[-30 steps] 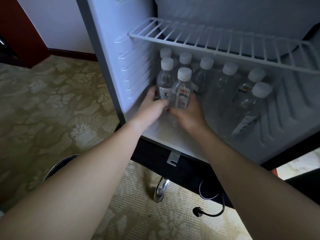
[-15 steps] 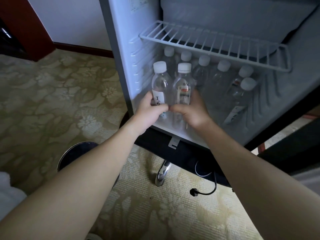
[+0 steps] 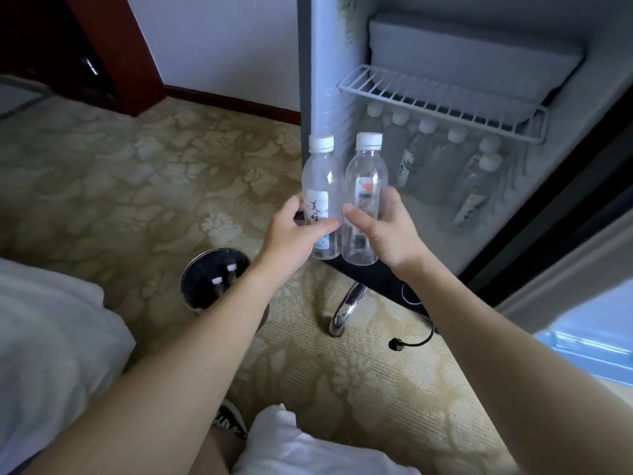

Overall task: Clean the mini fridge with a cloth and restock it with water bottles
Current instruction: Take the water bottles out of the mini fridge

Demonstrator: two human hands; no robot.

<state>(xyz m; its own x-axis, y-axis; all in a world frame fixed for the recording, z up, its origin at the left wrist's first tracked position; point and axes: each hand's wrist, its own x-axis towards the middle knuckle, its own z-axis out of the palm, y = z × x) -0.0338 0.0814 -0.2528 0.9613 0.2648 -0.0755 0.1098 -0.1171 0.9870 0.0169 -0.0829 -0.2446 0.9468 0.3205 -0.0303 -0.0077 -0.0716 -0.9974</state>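
The mini fridge [image 3: 342,46] stands open at the upper right, with a white wire shelf [image 3: 442,97] across it. Several clear water bottles [image 3: 431,166] with white caps stand in a row beneath the shelf. My left hand [image 3: 294,231] grips a clear bottle with a white label [image 3: 320,186], held upright in front of the fridge's lower left corner. My right hand [image 3: 383,231] grips a second clear bottle with a red-and-green label [image 3: 364,186] right beside it. Both bottles are outside the fridge and touch each other. No cloth is clearly in view.
A round black bin [image 3: 214,279] holding two bottles sits on the patterned carpet [image 3: 137,186] at my left. A chrome leg [image 3: 346,310] and a black cable with plug [image 3: 411,341] lie below the fridge. White fabric [image 3: 51,337] fills the lower left.
Both hands have drawn the two front bottles out of the fridge and toward me. The view has pulled back and swung left, so the bin and more carpet show.
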